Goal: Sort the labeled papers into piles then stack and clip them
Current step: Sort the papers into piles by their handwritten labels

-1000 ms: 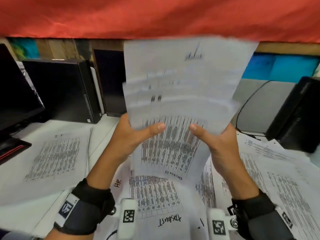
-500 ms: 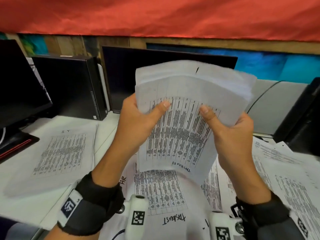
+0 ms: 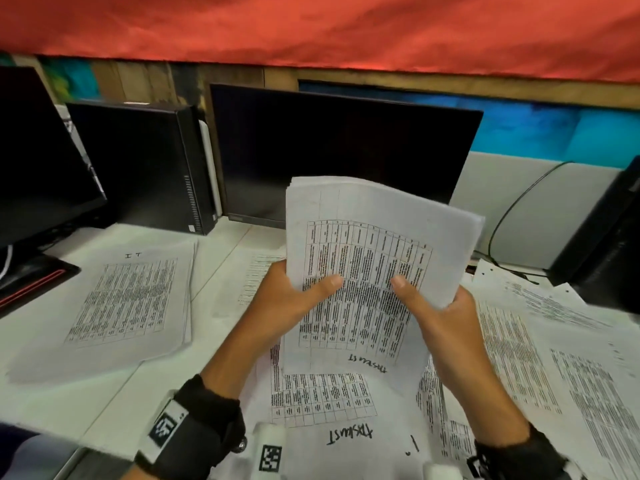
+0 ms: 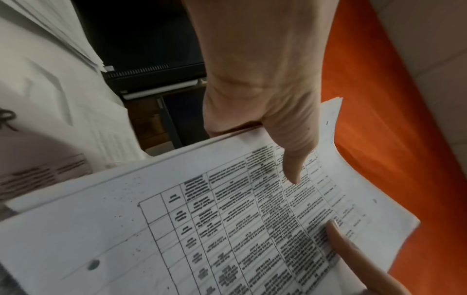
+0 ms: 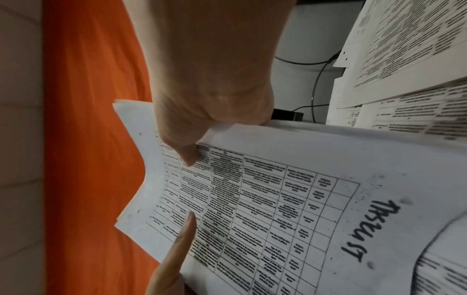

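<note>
A stack of printed table sheets (image 3: 367,271) stands nearly upright above the desk, held by both hands. My left hand (image 3: 294,299) grips its left edge, thumb across the front page. My right hand (image 3: 436,317) grips the right edge the same way. The front sheet (image 5: 278,209) carries an upside-down handwritten label near its lower edge. The left wrist view shows both thumbs lying on the same sheet (image 4: 227,219). A pile labelled IT (image 3: 128,303) lies flat at the left. Under my hands lies another labelled sheet (image 3: 322,410).
A dark monitor (image 3: 339,150) stands right behind the held stack, with a black computer case (image 3: 142,164) and another monitor (image 3: 38,168) to its left. Loose printed sheets (image 3: 554,368) cover the desk on the right. A cable (image 3: 512,216) runs along the back wall.
The fanned, raised sheets have come down and closed up into one squared stack, lower and nearer the desk. Both hands kept their grip on its sides.
</note>
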The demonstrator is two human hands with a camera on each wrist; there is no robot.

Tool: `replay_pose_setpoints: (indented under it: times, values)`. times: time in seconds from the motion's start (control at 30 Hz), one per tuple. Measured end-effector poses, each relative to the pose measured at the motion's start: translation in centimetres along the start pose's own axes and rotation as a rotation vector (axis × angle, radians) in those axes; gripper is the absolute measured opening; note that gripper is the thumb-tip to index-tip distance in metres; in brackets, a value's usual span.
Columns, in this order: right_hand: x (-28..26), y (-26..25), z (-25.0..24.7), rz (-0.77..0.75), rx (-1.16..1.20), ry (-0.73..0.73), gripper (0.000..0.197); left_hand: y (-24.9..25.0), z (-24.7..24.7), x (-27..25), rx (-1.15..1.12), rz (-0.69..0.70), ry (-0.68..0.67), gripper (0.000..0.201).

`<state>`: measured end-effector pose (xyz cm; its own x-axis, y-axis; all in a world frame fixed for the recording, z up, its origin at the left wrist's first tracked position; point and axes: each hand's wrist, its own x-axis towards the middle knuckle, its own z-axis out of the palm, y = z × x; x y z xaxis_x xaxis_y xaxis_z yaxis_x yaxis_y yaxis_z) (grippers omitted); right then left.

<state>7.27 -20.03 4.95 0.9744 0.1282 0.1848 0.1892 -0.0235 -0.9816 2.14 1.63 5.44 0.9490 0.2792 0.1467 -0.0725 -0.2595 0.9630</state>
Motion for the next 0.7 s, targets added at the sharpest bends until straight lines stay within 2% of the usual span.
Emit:
replay_pose_setpoints:
  times: [0.13, 0.2, 0.3, 0.37, 0.47, 0.57, 0.7]
  values:
    - [0.3, -0.4, 0.2, -0.051, 0.113, 0.034, 0.04, 0.9, -0.1, -0.5, -0.103, 0.101, 0.029, 0.027]
    - [0.2, 0.1, 0.2, -0.064, 0.152, -0.008, 0.037, 0.6, -0.6, -0.7, -0.134, 0.106, 0.016, 0.031]
    - [-0.4, 2.7, 0.6, 0.002, 0.054, -0.114, 0.031, -2.1, -0.8, -0.7, -0.103, -0.016, -0.019, 0.041]
    - [-1.0, 4.8, 1.0, 0.049, -0.055, -0.146, 0.025, -4.6, -0.7, -1.1, -0.062, -0.119, 0.002, 0.047]
    - [-1.3, 6.4, 1.9, 0.013, -0.213, -0.161, 0.013, -6.8, -1.0, -1.5, -0.047, -0.137, 0.088, 0.032]
    - [-0.9, 5.6, 3.7, -0.039, -0.25, -0.22, 0.017, -6.4, -3.1, -1.5, -0.095, -0.142, 0.146, 0.023]
    - [-0.6, 4.6, 7.3, -0.078, -0.268, -0.342, 0.034, -5.5, -8.6, -1.5, -0.142, -0.156, 0.295, 0.018]
